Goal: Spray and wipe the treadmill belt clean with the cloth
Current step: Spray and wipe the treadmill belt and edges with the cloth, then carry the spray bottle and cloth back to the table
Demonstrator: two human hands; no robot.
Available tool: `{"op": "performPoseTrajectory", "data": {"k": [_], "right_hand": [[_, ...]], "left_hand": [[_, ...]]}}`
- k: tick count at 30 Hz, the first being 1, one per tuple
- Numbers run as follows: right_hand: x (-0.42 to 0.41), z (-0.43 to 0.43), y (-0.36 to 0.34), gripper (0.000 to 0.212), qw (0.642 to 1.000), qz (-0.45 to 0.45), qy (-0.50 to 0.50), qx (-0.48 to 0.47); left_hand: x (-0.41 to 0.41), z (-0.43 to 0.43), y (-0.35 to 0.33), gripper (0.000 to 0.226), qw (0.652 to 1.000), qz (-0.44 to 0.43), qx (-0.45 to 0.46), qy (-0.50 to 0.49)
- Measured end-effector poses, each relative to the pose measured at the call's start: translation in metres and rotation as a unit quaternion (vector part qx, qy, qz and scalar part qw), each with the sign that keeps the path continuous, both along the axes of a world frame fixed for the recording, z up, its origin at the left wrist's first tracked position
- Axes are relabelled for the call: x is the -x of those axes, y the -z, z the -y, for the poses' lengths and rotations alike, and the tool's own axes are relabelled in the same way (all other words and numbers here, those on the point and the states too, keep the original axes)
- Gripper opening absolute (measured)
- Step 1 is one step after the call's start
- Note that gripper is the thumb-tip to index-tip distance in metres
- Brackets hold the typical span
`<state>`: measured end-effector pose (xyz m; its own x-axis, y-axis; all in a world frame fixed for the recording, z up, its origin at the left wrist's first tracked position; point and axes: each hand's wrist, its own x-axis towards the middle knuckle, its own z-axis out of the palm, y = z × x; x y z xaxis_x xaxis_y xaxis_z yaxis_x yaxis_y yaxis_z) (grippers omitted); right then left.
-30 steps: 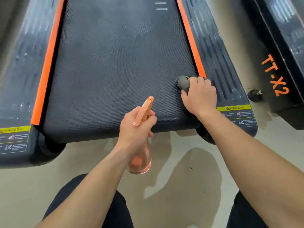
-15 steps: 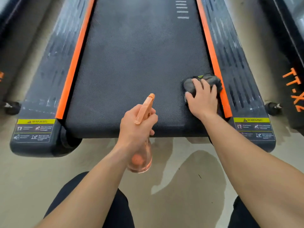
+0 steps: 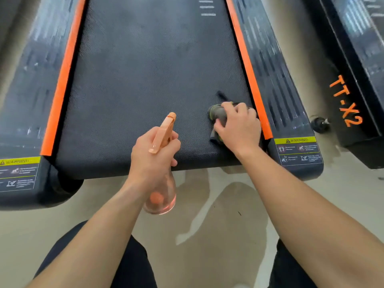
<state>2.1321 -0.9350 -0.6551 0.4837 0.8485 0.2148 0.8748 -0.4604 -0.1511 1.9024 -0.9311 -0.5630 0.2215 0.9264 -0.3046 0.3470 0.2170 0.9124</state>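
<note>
Currently grey cloth [image 3: 217, 114] sits bunched on treadmill belt [image 3: 145, 80], near its rear right corner, just beside orange side strip [image 3: 248, 80]. R hand [image 3: 239, 128] presses it down, fingers [image 3: 241, 109] curled round the wad. L hand [image 3: 152, 156] grips spray bottle [image 3: 161, 201] over belt's rear edge, nozzle fwd.

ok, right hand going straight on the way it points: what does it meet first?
Looks free: the right hand, gripping the cloth, points forward-left across bare belt. The left orange strip would likely come first, far off; depth is unclear.
</note>
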Motion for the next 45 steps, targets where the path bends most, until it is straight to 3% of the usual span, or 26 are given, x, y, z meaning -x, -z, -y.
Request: {"op": "performPoseTrajectory", "data": {"k": [2,4,7,10,13,16,20,22,24,26,27,32,36,39,45], "right_hand": [[-0.019,0.011,-0.006,0.043,0.996,-0.005,0.088,0.013],[-0.012,0.024,-0.01,0.044,0.994,-0.025,0.108,0.007],[0.019,0.048,-0.009,0.041,0.975,-0.13,0.177,-0.028],[0.056,0.073,-0.009,0.037,0.93,-0.292,0.21,-0.074],[0.07,0.085,-0.02,0.03,0.858,-0.445,0.242,-0.085],[0.074,0.092,-0.05,0.011,0.75,-0.573,0.297,-0.146],[0.076,0.1,-0.106,0.037,0.623,-0.677,0.342,-0.189],[0.078,0.104,-0.138,0.048,0.541,-0.774,0.282,-0.171],[0.085,0.109,-0.173,0.066,0.502,-0.819,0.245,-0.131],[0.093,0.115,-0.209,0.082,0.516,-0.819,0.231,-0.096],[0.099,0.118,-0.229,0.079,0.532,-0.81,0.228,-0.088],[0.129,0.132,-0.334,0.031,0.649,-0.721,0.237,-0.046],[0.148,0.145,-0.396,0.029,0.713,-0.675,0.192,0.002],[0.171,0.154,-0.448,0.041,0.735,-0.661,0.142,0.047],[0.232,0.153,-0.552,0.027,0.727,-0.677,0.059,0.1]], "left_hand": [[-0.002,-0.001,0.003,0.034,1.0,-0.004,0.007,0.017],[-0.007,-0.003,0.006,0.028,1.0,0.003,0.021,0.02],[-0.008,0.001,0.007,0.02,1.0,-0.001,0.025,0.014],[-0.003,0.017,-0.003,0.017,1.0,0.008,0.012,0.004],[0.001,0.041,-0.022,0.024,0.999,0.022,0.01,-0.044],[0.008,0.064,-0.046,0.011,0.996,0.015,0.036,-0.081],[0.02,0.087,-0.076,0.007,0.993,0.002,0.075,-0.086],[0.028,0.095,-0.099,0.01,0.993,-0.011,0.08,-0.085],[0.038,0.101,-0.129,0.011,0.993,-0.019,0.083,-0.078],[0.048,0.108,-0.163,0.012,0.993,-0.022,0.086,-0.079],[0.054,0.112,-0.182,0.013,0.993,-0.024,0.085,-0.082],[0.086,0.138,-0.276,0.02,0.991,-0.056,0.072,-0.101],[0.114,0.157,-0.335,0.023,0.985,-0.079,0.044,-0.15],[0.142,0.178,-0.382,0.022,0.976,-0.072,0.031,-0.205],[0.216,0.219,-0.47,0.022,0.958,-0.084,0.013,-0.275]]}}
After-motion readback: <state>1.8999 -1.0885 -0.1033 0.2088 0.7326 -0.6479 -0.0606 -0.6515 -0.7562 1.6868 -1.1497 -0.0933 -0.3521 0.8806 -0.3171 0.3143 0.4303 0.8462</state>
